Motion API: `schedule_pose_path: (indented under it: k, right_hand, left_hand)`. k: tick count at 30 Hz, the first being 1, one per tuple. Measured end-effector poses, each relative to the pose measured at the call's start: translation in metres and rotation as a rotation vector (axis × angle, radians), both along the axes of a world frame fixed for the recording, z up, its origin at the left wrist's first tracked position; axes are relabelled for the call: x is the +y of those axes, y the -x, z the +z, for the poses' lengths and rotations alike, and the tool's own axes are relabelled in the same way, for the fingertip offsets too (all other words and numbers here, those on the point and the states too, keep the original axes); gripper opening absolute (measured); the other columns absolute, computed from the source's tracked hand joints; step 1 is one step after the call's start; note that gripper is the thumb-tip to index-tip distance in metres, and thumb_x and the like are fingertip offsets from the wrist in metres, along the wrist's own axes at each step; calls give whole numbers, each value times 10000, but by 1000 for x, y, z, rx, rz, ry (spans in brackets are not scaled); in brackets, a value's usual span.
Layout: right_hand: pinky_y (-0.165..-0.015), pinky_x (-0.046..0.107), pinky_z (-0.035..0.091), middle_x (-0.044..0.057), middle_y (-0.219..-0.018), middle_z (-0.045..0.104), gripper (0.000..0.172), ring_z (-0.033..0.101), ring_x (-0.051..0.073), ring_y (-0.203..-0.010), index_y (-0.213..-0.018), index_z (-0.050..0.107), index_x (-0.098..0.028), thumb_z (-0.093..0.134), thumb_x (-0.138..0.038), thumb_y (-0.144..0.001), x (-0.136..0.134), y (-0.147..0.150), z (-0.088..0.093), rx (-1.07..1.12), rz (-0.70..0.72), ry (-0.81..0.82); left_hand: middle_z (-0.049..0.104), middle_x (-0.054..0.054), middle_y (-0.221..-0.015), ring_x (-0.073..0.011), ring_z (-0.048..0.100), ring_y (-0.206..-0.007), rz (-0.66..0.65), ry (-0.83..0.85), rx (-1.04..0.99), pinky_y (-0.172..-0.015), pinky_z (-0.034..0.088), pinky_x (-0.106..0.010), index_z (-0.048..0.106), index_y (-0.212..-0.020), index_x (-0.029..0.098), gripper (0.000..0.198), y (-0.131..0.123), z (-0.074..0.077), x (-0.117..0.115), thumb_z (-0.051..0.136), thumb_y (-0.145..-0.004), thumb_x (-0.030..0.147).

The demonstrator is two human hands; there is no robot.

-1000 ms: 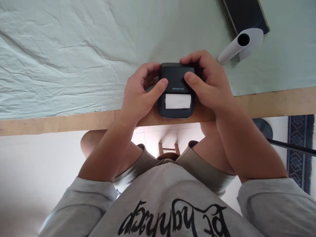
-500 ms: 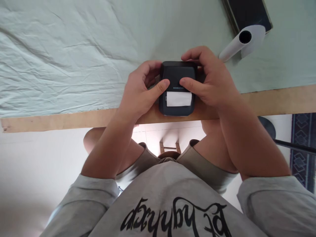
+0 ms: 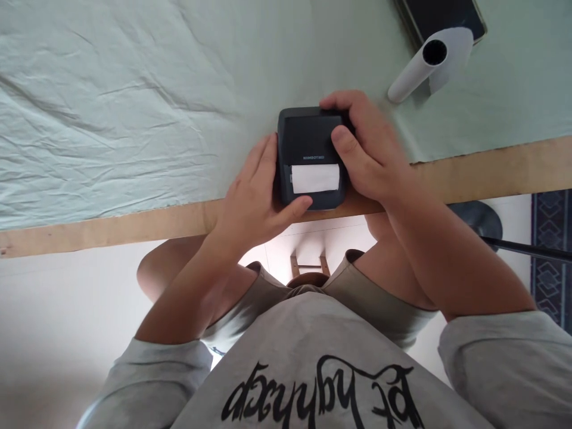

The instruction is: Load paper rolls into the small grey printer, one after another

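Note:
A dark label printer (image 3: 311, 134) rests at the front edge of the table, a white paper label (image 3: 315, 178) showing in its lower slot. My left hand (image 3: 254, 193) lies along the printer's left side, its thumb at the lower front edge. Around the upper right corner curls my right hand (image 3: 369, 149), with the thumb on the top face and the fingers along the far edge. Both hands hold the printer between them. What lies under it is hidden.
A roll of white paper (image 3: 411, 74) with a loose end lies to the right, beside a dark phone-like slab (image 3: 442, 21). Pale green cloth (image 3: 179, 89) covers the table behind a bare wooden edge (image 3: 491, 167). My knees are below.
My left hand has slid down the printer's side, its thumb going from the top face to the lower front edge. My right thumb has moved up and off the printed brand name.

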State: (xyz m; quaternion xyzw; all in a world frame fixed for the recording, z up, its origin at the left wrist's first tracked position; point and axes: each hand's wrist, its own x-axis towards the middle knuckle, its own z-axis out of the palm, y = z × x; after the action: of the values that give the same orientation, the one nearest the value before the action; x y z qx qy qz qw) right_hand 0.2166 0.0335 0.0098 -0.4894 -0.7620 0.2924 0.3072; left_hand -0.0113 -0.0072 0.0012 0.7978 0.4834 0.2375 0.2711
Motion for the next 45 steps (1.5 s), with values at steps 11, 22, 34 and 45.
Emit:
schedule_pose_path:
  k: [11,22,34,45]
  right_hand:
    - [-1023,460,520,52,-1295,676,339,657,266,-1191,-1330,488,-361,369,-469,-1031,-10,-7,-6,-33,-53,-85]
    - [-988,443,527,33,-1276,686,483,685,264,-1128,-1410,416,-378,405,-623,-994,-8,-13,-4,86,35,12]
    - [-1078,500,508,101,-1389,634,614,633,324,-1245,-1461,399,-335,490,-600,-915,-5,-12,-1,-24,61,16]
    - [-1032,509,529,104,-1385,616,756,633,328,-1210,-1470,367,-319,609,-621,-820,-2,-17,-16,37,96,-32]
  left_hand:
    - [314,-215,-1681,-398,346,-1556,-15,-48,126,-1263,370,-550,214,-1629,193,1107,3,-13,-11,634,-822,823]
    - [395,-160,-1640,-411,366,-1541,43,-13,96,-1286,368,-539,329,-1607,245,1154,4,-12,-5,791,-700,788]
    - [522,-136,-1549,-408,507,-1429,40,-75,9,-1211,436,-550,478,-1523,296,1068,3,-12,1,801,-650,818]
    - [523,-184,-1536,-435,512,-1406,66,-56,61,-1147,430,-597,428,-1525,238,1042,2,-14,0,685,-729,860]
